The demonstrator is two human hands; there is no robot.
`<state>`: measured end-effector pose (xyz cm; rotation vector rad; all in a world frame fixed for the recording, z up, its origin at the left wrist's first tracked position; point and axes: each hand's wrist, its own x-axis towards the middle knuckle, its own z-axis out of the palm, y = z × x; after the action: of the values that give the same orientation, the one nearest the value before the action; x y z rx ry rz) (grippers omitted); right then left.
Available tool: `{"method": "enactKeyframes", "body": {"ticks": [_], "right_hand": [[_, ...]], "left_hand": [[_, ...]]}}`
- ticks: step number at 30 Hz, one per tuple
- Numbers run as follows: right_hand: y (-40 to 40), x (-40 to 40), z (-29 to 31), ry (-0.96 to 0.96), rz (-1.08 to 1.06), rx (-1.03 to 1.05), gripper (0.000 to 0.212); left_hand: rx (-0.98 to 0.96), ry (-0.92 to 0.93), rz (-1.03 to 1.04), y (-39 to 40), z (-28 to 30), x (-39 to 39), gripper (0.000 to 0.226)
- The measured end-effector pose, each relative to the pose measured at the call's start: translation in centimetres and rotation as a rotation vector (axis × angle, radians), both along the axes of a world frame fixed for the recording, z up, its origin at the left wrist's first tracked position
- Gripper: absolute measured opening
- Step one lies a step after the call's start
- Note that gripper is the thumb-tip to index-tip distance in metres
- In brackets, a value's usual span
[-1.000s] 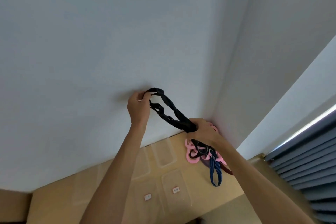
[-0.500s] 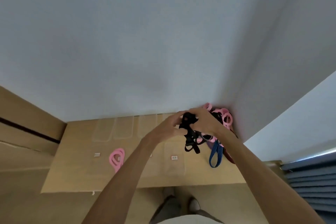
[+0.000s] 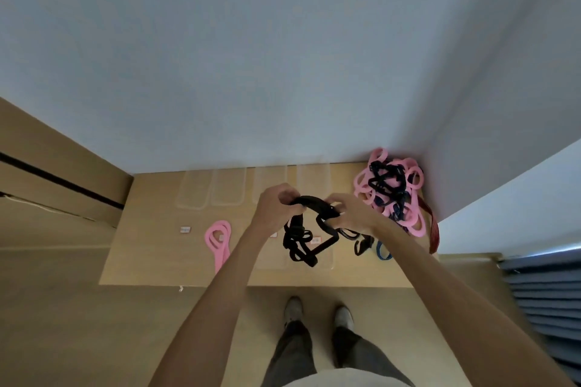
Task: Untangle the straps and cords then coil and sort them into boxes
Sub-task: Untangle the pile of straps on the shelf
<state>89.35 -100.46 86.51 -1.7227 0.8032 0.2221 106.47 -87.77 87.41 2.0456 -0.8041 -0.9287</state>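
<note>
Holding black strap (over clear boxes) — tangled.

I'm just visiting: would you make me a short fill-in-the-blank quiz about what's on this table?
1. Both hands, the left hand and the right hand, hold a ____ strap.
2. The coiled cord lying alone on the table is ____.
3. The tangled pile sits by the table's far ____ corner.

Missing words: black; pink; right
</note>
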Motion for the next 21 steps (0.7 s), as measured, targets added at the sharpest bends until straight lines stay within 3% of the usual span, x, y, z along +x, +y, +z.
{"method": "enactKeyframes", "body": {"ticks": [8, 13, 16, 21], "right_hand": [[4.1, 3.5, -4.6, 0.106, 0.014, 0.105, 0.039], [7.3, 6.6, -7.2, 0.143, -0.169, 0.233, 0.033], [9.3, 9.0, -8.4, 0.152, -0.342, 0.330, 0.029], [11.4, 13.6, -12.4, 0.167, -0.640, 0.308, 0.025]], "left_hand": [[0.026, 0.360, 0.408, 4.3, -5.2, 2.3, 0.012], [0.116, 0.449, 0.577, 6.4, -8.5, 4.8, 0.010], [0.185, 0.469, 0.608, 7.5, -10.8, 7.2, 0.014], [0.248, 0.460, 0.449, 6.6, -13.7, 9.7, 0.017]]}}
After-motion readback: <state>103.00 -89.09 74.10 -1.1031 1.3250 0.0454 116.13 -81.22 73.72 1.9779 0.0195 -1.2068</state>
